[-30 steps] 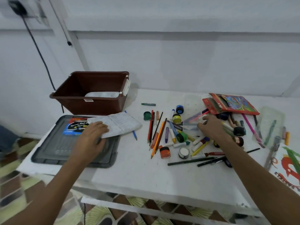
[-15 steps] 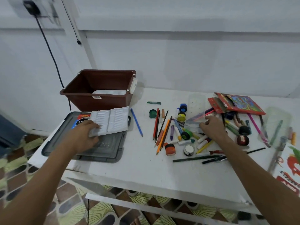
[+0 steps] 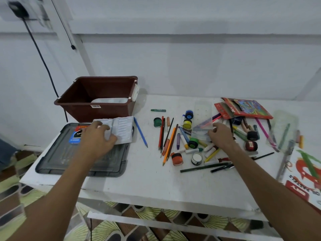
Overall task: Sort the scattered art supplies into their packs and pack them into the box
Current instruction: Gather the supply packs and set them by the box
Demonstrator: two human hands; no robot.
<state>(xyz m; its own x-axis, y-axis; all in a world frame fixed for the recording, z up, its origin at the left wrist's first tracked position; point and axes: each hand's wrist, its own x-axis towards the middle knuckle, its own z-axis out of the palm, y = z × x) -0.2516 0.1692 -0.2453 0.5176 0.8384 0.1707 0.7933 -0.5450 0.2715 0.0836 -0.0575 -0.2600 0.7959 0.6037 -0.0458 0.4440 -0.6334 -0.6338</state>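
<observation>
Tray insert [image 3: 121,130] gripped in my left hand [image 3: 97,140] — box [image 3: 97,108] just behind; right hand [image 3: 220,134] pinches clear sleeve [image 3: 202,130] among crayons.

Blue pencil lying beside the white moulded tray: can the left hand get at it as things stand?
Probably not yet: the blue pencil lies bare on the white table, but the left hand grips the white moulded plastic tray.

Left hand: my left hand [image 3: 97,140] is gripping a white moulded plastic tray insert [image 3: 119,130] over the grey plastic lid [image 3: 52,164].
Right hand: my right hand [image 3: 220,134] is pinching a clear plastic sleeve [image 3: 202,128] above scattered coloured pencils [image 3: 169,138].
Box: the brown plastic box [image 3: 97,98] is sitting behind.
</observation>
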